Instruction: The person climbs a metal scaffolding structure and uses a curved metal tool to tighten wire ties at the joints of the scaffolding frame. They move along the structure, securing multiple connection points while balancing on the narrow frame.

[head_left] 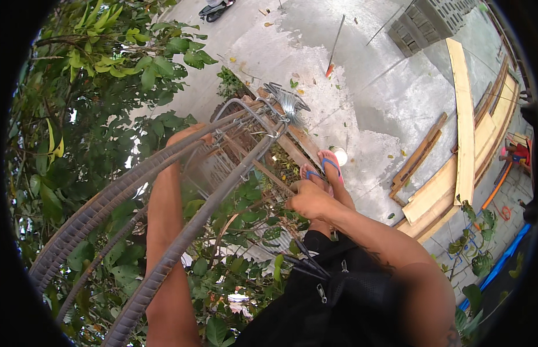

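Thick ribbed steel rebars (191, 222) rise from the lower left and end in bent hooks in front of me. Thin wire ties bind them to rusty cross pieces. My left hand (188, 134) is closed round the far-left rebars near their hooked ends, its fingers partly hidden by the steel. Low and to the right, my right hand (310, 199) is closed on the near end of a thin rusty rod (272, 175), which slants up between the rebars. A bundle of tie wire (289, 107) hangs over the rebar tops.
Leafy branches (107, 75) crowd the left side and reach below the bars. My sandalled feet stand by a wooden board (298, 149), beside a white container (338, 155). Planks (462, 121) lie on the concrete at right, near stacked hollow blocks (422, 29). A red-tipped rod (329, 70) lies farther off.
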